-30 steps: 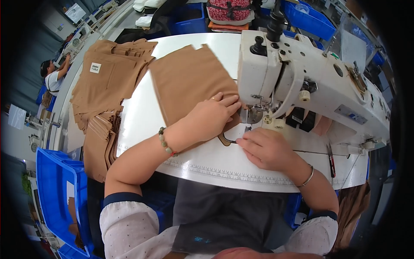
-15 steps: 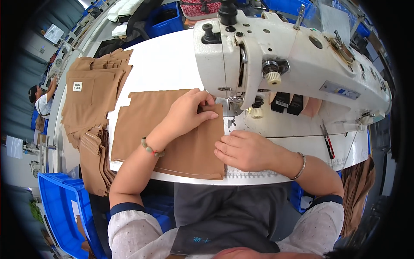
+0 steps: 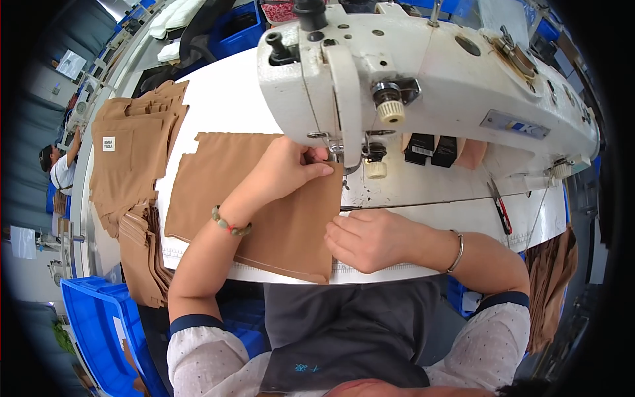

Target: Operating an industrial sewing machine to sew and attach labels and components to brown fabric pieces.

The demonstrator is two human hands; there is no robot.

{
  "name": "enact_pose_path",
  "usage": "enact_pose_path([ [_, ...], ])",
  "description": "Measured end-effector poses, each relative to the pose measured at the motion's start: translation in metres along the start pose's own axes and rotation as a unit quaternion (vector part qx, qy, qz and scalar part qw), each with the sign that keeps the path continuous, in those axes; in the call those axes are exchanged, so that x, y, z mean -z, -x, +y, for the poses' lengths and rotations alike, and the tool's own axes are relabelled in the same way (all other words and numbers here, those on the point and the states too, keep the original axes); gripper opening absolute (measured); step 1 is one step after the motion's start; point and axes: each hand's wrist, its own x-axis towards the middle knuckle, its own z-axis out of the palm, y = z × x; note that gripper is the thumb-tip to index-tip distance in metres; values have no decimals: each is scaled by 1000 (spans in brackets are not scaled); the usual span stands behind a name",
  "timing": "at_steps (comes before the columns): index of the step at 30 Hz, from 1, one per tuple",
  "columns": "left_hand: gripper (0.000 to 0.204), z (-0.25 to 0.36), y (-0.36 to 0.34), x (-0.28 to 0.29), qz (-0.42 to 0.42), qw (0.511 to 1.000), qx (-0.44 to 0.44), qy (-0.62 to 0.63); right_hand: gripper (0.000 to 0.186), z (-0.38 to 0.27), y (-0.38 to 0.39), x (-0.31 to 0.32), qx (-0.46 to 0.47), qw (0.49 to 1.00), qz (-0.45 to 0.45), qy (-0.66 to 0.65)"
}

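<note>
A brown fabric panel [image 3: 205,192] lies flat on the white sewing table, its far right corner at the presser foot [image 3: 336,153] of a white sewing machine [image 3: 410,73]. My left hand [image 3: 288,169] rests on that corner beside the foot, fingers curled and thumb pressed on the cloth; what lies under the curled fingers is hidden. Along the panel's right edge, nearer to me, my right hand [image 3: 362,239] is closed, fingertips bent together at the cloth edge. Its thumb is mostly hidden.
Stacked brown fabric pieces [image 3: 132,145] lie at the left, the top one with a pocket and white label. Red-handled snips [image 3: 501,208] and small black boxes [image 3: 430,150] are at the right. A blue crate [image 3: 99,324] stands lower left. Another person [image 3: 61,162] sits far left.
The panel has turned a little, its near right corner swinging toward me and left. My right hand has come slightly nearer with the edge. The whole view has shifted somewhat.
</note>
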Motion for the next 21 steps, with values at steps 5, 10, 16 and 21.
enact_pose_path([
  [5, 25, -7, -1, -2, 8, 999, 30, 41, 22, 0, -2, 0, 6, 1000, 14, 11],
  [10, 25, -12, -1, -5, 20, 996, 18, 87, 23, -1, -1, -1, 11, 1000, -9, 9],
  [16, 25, -8, 1, -7, 36, 999, 1, 34, 26, 0, -2, 2, 25, 1000, 3, -11],
  [21, 21, -5, 2, -11, 63, 998, -13, -2, 26, 1, -1, 3, 13, 1000, -1, -25],
])
